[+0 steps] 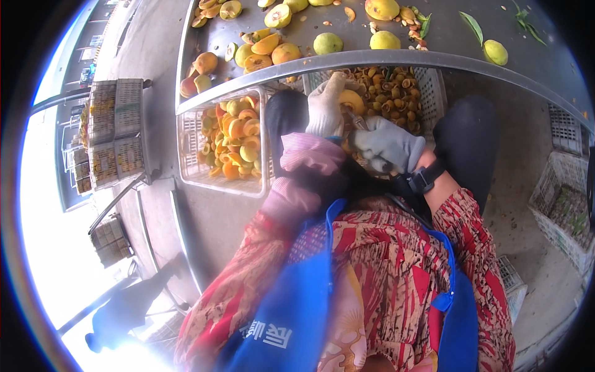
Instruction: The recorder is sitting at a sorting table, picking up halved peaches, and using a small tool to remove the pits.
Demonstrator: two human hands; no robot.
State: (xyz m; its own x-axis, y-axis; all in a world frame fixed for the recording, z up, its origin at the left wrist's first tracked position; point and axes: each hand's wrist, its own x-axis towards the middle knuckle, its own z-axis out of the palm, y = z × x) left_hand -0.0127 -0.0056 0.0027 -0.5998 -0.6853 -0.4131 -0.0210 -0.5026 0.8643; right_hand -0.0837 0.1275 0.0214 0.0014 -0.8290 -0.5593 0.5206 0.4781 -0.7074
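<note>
Left hand [326, 105] holds peach half [352, 99] under table edge [347, 60]; right hand [389, 146] close.

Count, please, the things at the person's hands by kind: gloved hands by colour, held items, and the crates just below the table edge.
White-gloved left hand: 1
Grey-gloved right hand: 1
Yellow fruit half, in left hand: 1
Thin metal tool, in right hand: 1
Plastic crate of fruit halves: 1
Plastic crate of pits: 1
Total: 6
</note>
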